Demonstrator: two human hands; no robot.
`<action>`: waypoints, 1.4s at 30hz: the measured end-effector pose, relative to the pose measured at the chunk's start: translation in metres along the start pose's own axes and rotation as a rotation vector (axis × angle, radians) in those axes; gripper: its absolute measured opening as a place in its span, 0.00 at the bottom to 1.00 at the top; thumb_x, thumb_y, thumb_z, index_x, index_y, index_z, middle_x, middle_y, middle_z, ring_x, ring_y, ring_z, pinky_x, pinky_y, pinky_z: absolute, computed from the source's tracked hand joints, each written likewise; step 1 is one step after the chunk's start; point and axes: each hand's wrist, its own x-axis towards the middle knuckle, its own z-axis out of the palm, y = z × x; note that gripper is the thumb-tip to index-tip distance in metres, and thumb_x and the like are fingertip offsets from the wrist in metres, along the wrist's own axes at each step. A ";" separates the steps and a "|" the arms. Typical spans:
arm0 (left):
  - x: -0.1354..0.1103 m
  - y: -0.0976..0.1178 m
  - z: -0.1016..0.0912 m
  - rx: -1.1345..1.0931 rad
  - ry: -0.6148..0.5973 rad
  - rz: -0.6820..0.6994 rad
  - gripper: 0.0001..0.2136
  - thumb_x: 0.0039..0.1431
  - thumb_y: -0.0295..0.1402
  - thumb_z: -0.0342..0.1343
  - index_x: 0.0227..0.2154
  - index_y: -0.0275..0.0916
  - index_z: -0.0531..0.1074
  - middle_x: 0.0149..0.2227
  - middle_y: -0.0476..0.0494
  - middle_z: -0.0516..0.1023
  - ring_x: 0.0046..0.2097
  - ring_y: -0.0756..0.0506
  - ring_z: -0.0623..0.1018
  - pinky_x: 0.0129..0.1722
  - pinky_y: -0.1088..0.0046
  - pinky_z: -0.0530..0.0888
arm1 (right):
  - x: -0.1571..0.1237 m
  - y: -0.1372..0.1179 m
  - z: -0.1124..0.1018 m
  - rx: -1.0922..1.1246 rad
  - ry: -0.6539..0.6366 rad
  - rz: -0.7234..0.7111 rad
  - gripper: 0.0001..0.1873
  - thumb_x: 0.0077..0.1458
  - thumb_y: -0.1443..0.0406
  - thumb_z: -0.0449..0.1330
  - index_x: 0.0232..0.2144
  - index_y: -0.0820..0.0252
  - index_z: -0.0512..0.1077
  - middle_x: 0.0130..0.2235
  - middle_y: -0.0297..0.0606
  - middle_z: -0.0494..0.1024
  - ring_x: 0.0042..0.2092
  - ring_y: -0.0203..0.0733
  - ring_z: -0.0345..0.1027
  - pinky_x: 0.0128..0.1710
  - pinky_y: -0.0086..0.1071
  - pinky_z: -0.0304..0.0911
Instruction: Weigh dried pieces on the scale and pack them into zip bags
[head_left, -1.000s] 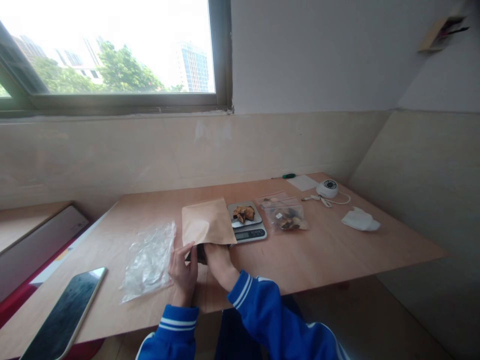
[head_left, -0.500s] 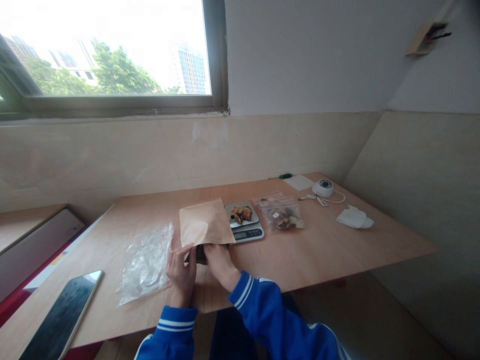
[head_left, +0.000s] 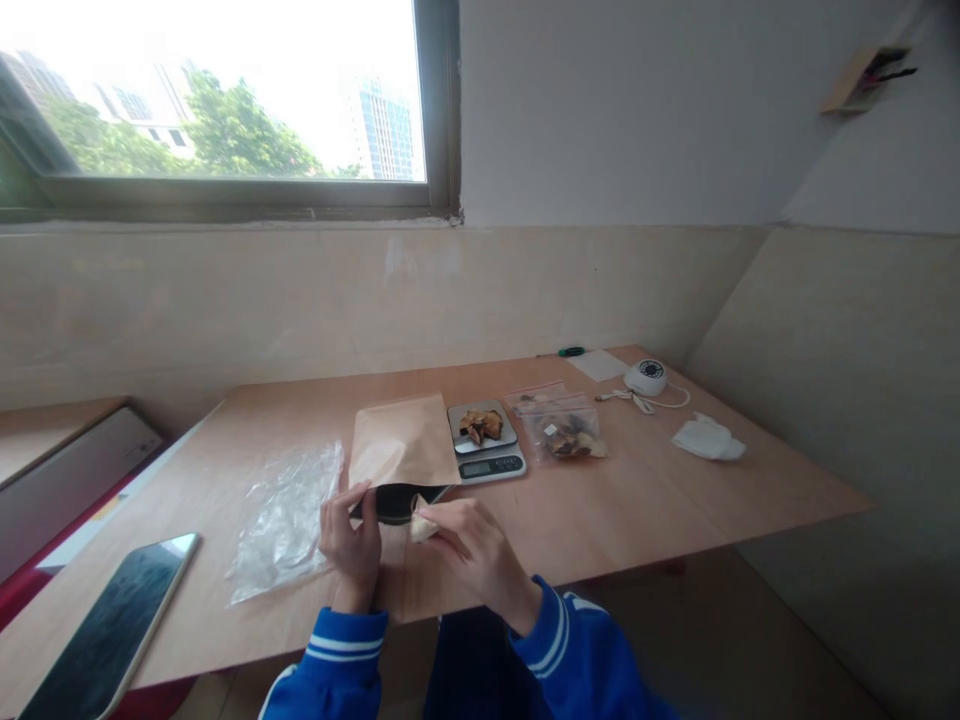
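A brown kraft paper bag (head_left: pixel 405 435) lies on the table with its dark mouth gaping toward me. My left hand (head_left: pixel 352 540) pinches the bag's near left edge between thumb and fingers. Just outside the opening, my right hand (head_left: pixel 476 550) grips a small pale dried slice (head_left: pixel 423 522) in its fingertips. Behind and to the right of the bag stands a digital kitchen scale (head_left: pixel 491 465), bearing several brown dried pieces (head_left: pixel 481 426) on its metal plate. What is inside the bag cannot be made out.
Left of the bag lies a clear plastic bag (head_left: pixel 289 520), with a phone (head_left: pixel 112 620) near the table's left edge. Zip bags of dried slices (head_left: pixel 566 435) lie right of the scale. Farther right are a white dome camera (head_left: pixel 645 377), a crumpled tissue (head_left: pixel 709 437) and a green-handled screwdriver (head_left: pixel 571 352).
My right hand has come out of the paper bag, moving toward me and to the right, with a pale dried slice in its fingers. The bag's mouth now shows wider.
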 end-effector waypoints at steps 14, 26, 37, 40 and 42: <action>0.000 -0.003 -0.001 -0.010 -0.003 -0.056 0.04 0.57 0.30 0.55 0.35 0.37 0.71 0.35 0.44 0.77 0.37 0.47 0.76 0.29 0.74 0.71 | 0.014 0.140 -0.073 -0.454 -0.121 0.306 0.09 0.58 0.72 0.53 0.37 0.60 0.72 0.39 0.41 0.77 0.44 0.47 0.67 0.45 0.42 0.65; 0.000 -0.004 -0.001 -0.005 0.006 -0.089 0.04 0.56 0.31 0.56 0.35 0.37 0.72 0.35 0.44 0.77 0.36 0.48 0.75 0.28 0.75 0.71 | 0.009 0.163 -0.059 -0.349 -0.080 0.331 0.22 0.59 0.72 0.46 0.54 0.57 0.65 0.57 0.44 0.67 0.58 0.44 0.60 0.57 0.42 0.58; -0.004 -0.009 0.002 0.023 -0.014 -0.124 0.06 0.56 0.32 0.56 0.36 0.37 0.71 0.36 0.43 0.77 0.38 0.47 0.76 0.31 0.72 0.71 | -0.018 0.153 -0.073 -0.389 0.129 0.339 0.18 0.54 0.75 0.45 0.38 0.60 0.72 0.42 0.44 0.71 0.46 0.45 0.65 0.49 0.41 0.62; -0.001 -0.006 0.002 0.030 -0.031 -0.158 0.07 0.57 0.34 0.55 0.35 0.37 0.72 0.36 0.43 0.77 0.37 0.47 0.76 0.29 0.73 0.70 | -0.018 0.151 -0.073 -0.397 0.140 0.337 0.18 0.53 0.75 0.45 0.37 0.60 0.72 0.39 0.43 0.71 0.45 0.45 0.65 0.47 0.39 0.62; 0.002 -0.004 0.003 0.030 -0.058 -0.205 0.08 0.58 0.36 0.54 0.35 0.37 0.72 0.36 0.43 0.77 0.35 0.48 0.75 0.27 0.74 0.69 | -0.018 0.150 -0.073 -0.409 0.135 0.337 0.17 0.53 0.76 0.46 0.34 0.60 0.72 0.37 0.42 0.71 0.43 0.45 0.65 0.45 0.38 0.61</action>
